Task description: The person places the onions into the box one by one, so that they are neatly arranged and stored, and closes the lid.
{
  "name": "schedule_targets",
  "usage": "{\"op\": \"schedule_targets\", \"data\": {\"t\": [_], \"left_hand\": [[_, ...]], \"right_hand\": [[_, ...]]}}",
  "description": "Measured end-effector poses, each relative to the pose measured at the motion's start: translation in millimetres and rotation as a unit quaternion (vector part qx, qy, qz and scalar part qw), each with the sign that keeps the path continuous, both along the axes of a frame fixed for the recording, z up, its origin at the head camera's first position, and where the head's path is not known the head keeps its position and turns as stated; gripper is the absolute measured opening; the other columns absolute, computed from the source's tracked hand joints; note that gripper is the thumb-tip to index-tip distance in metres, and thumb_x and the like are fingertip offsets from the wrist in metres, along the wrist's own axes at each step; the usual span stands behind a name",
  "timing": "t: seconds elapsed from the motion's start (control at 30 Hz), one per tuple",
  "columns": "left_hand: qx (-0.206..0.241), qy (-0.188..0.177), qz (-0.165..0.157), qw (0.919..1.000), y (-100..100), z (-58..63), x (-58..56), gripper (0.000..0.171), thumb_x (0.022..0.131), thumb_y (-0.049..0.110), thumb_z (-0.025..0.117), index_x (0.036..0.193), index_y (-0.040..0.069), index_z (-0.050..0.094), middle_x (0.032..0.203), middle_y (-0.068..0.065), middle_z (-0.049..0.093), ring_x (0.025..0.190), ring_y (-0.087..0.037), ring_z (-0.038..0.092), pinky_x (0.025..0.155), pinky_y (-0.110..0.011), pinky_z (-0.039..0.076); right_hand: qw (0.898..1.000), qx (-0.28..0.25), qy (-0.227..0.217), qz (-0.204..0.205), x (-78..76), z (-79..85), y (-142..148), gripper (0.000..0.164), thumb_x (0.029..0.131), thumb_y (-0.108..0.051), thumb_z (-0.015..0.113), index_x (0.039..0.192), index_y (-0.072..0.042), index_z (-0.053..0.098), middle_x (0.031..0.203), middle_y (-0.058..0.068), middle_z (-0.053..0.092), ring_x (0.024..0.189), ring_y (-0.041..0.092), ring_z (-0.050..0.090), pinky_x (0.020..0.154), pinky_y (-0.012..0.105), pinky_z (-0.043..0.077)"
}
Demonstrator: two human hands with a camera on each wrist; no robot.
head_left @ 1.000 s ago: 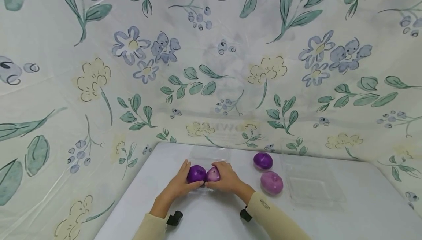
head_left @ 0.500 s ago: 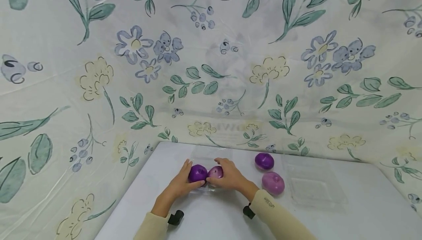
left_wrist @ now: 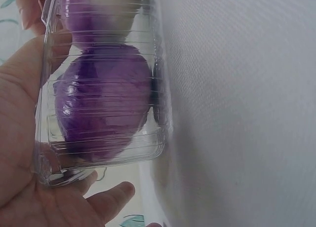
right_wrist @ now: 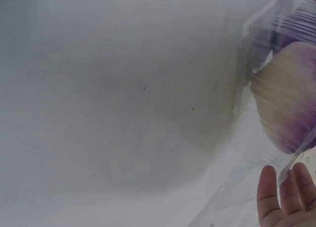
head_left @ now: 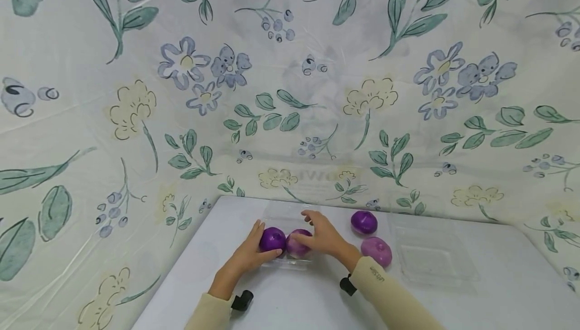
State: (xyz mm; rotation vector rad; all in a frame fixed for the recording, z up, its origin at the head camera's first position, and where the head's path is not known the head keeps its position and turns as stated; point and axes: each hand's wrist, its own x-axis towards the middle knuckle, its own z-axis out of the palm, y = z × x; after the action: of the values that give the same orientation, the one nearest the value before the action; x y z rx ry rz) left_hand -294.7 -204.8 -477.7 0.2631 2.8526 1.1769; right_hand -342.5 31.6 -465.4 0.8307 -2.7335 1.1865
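Note:
Two purple onions sit side by side in a clear plastic box. The darker onion is on the left and the paler, purple-and-white onion touches or nearly touches it. My left hand holds the darker onion at the box's left end, thumb on the near side and fingers on the far side. In the left wrist view the box wall stands between camera and onions. Over the paler onion's right side, my right hand has its fingers spread and raised, the thumb lying over the onion's top; contact is unclear.
Right of the hands, a dark purple onion and a pinkish-purple onion lie on the white table. Farther right stands another clear plastic box. A flower-patterned cloth hangs behind the table.
My right hand has loosened from the paler onion, its fingers lifting and moving right, so more of that onion shows. The left hand has stayed on the darker onion.

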Motion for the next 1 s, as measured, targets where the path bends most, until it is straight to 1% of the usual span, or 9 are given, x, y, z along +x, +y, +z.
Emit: {"op": "schedule_targets", "data": {"t": [0.1, 0.23, 0.4, 0.5, 0.6, 0.73, 0.83, 1.0], "left_hand": [[-0.003, -0.002, 0.002, 1.0000, 0.0, -0.2, 0.2, 0.101, 0.084, 0.042, 0.075, 0.154, -0.005, 0.021, 0.164, -0.026, 0.009, 0.148, -0.048, 0.018, 0.117, -0.063, 0.023], [-0.004, -0.003, 0.002, 1.0000, 0.2, -0.5, -0.2, 0.101, 0.084, 0.043, 0.075, 0.155, -0.004, 0.021, 0.164, -0.025, 0.009, 0.149, -0.047, 0.018, 0.117, -0.063, 0.022], [-0.006, -0.006, 0.002, 1.0000, 0.3, -1.8, -0.5, 0.101, 0.085, 0.043, 0.075, 0.155, -0.004, 0.020, 0.164, -0.024, 0.009, 0.149, -0.047, 0.017, 0.117, -0.063, 0.022], [-0.005, -0.007, 0.002, 1.0000, 0.5, -2.0, -0.1, 0.101, 0.084, 0.043, 0.075, 0.155, -0.004, 0.020, 0.164, -0.024, 0.009, 0.149, -0.047, 0.017, 0.117, -0.063, 0.022], [-0.001, -0.002, -0.001, 1.0000, 1.1, -1.7, 0.2, 0.100, 0.085, 0.042, 0.075, 0.155, -0.004, 0.021, 0.164, -0.025, 0.009, 0.149, -0.047, 0.017, 0.117, -0.063, 0.022], [-0.001, 0.004, -0.005, 1.0000, 1.9, -1.2, 0.4, 0.100, 0.085, 0.042, 0.075, 0.154, -0.005, 0.021, 0.164, -0.025, 0.009, 0.149, -0.047, 0.018, 0.117, -0.063, 0.022], [-0.009, 0.004, 0.000, 1.0000, 1.2, -1.4, 0.8, 0.101, 0.084, 0.043, 0.075, 0.155, -0.004, 0.021, 0.164, -0.025, 0.010, 0.148, -0.048, 0.019, 0.116, -0.063, 0.023], [-0.013, 0.000, 0.004, 0.9999, -0.8, -2.2, 0.6, 0.101, 0.084, 0.044, 0.075, 0.155, -0.004, 0.021, 0.164, -0.024, 0.009, 0.149, -0.047, 0.018, 0.116, -0.063, 0.023]], "right_hand": [[1.000, -0.014, 0.005, -0.006, -2.9, 0.3, 2.4, 0.072, 0.086, -0.038, 0.075, 0.139, 0.002, 0.047, 0.128, 0.024, 0.059, 0.116, 0.040, 0.059, 0.095, 0.052, 0.051], [0.999, -0.026, -0.002, -0.030, -6.0, 0.8, 5.0, 0.071, 0.086, -0.039, 0.075, 0.139, 0.000, 0.049, 0.131, 0.023, 0.057, 0.117, 0.039, 0.058, 0.098, 0.051, 0.050], [0.998, -0.041, -0.001, -0.053, -7.3, -0.8, 8.5, 0.069, 0.085, -0.037, 0.076, 0.137, 0.002, 0.050, 0.130, 0.023, 0.058, 0.116, 0.040, 0.059, 0.098, 0.051, 0.050], [0.997, -0.043, 0.010, -0.068, -9.5, -3.7, 10.2, 0.065, 0.087, -0.036, 0.074, 0.135, 0.002, 0.052, 0.129, 0.022, 0.059, 0.114, 0.039, 0.061, 0.097, 0.050, 0.051], [0.995, -0.040, 0.012, -0.087, -13.1, -6.8, 13.3, 0.063, 0.089, -0.037, 0.072, 0.135, 0.000, 0.052, 0.130, 0.021, 0.059, 0.113, 0.037, 0.061, 0.096, 0.049, 0.051], [0.993, -0.040, -0.007, -0.113, -17.3, -10.2, 17.4, 0.063, 0.090, -0.040, 0.070, 0.137, -0.001, 0.052, 0.132, 0.021, 0.059, 0.113, 0.035, 0.061, 0.096, 0.049, 0.051], [0.991, -0.038, -0.018, -0.123, -19.0, -13.6, 18.2, 0.063, 0.090, -0.040, 0.070, 0.137, -0.001, 0.051, 0.132, 0.021, 0.058, 0.113, 0.035, 0.060, 0.096, 0.049, 0.051], [0.989, -0.038, -0.031, -0.140, -20.6, -21.0, 18.2, 0.062, 0.091, -0.040, 0.068, 0.135, 0.001, 0.052, 0.126, 0.021, 0.060, 0.111, 0.035, 0.061, 0.095, 0.049, 0.051]]}}
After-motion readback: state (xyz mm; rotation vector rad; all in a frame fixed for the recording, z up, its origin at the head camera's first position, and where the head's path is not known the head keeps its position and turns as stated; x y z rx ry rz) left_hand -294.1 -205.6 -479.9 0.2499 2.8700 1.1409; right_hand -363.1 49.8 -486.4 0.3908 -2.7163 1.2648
